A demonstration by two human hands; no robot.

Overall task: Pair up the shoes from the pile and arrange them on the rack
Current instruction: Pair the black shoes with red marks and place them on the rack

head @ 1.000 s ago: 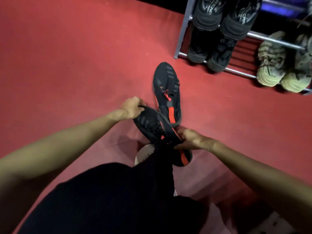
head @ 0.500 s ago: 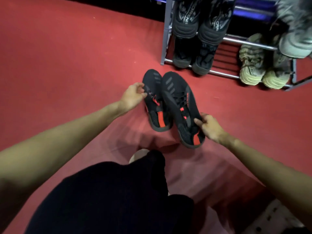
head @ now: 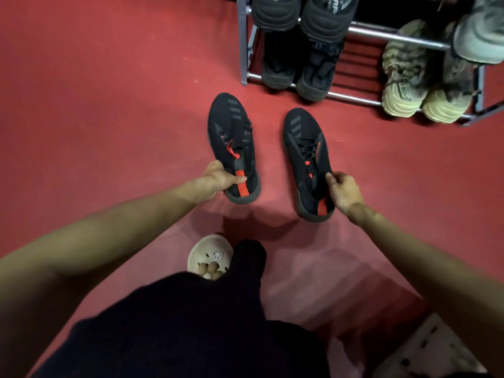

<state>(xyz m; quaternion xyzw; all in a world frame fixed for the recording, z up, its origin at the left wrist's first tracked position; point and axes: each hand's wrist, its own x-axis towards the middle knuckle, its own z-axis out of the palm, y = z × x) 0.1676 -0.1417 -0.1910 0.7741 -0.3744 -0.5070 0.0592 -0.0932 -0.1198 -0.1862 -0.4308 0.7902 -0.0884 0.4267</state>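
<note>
- Left hand (head: 218,178): closed on the heel end of the left black shoe (head: 231,143), thumb lying over the orange heel strap and fingers curled under the sole.
- Right hand (head: 342,190): closed on the heel collar of the right black shoe (head: 306,159), fingertips pinching the rim of its opening.
- Black shoes: a matched pair with orange accents and grey stripes on the toes. Both point toward the far side. They are apart from each other, with a strip of red floor (head: 109,91) showing between them; the right one lies slightly nearer than the left. Whether the soles touch the floor cannot be told.
- Shoe rack (head: 381,36): a metal-tube frame standing at the far right, just beyond the toes of the black shoes.
- Dark pair (head: 297,69): on the rack's lower tier at its left end, below a padded black pair (head: 300,12) on the tier above.
- Beige pair (head: 420,88): on the lower tier at the right, toes facing near; a pale grey shoe (head: 480,36) sits above it.
- Cream clog (head: 210,257): worn on the person's foot, near centre, partly covered by dark clothing (head: 177,323).
</note>
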